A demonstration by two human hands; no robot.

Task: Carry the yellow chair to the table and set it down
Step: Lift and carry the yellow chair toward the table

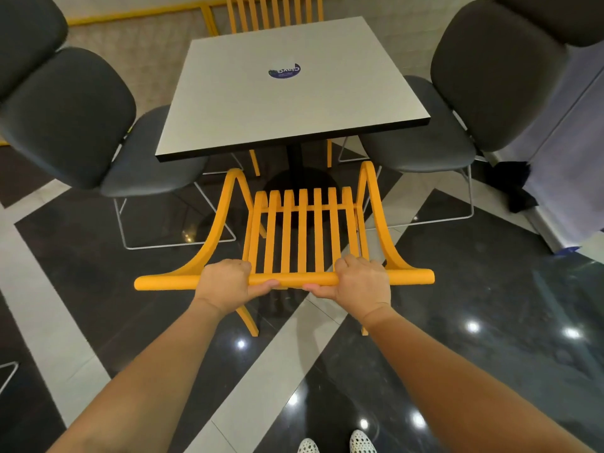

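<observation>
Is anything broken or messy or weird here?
Nothing looks broken or spilled. The yellow chair sits straight in front of the table, with the left hand and right hand both gripping its top rail. One small oddity: the round sticker on the table reads upside down from here.

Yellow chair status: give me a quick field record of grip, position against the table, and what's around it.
carried item: yellow chair, slatted, held by its top rail
left hand: left hand wrapped around the rail, left of centre
right hand: right hand wrapped around the rail, right of centre
table: table directly ahead, chair seat facing its near edge
chair legs: cannot tell whether they touch the floor
left side: dark padded chair
right side: second dark padded chair
far side: another yellow chair
table top: round sticker
</observation>
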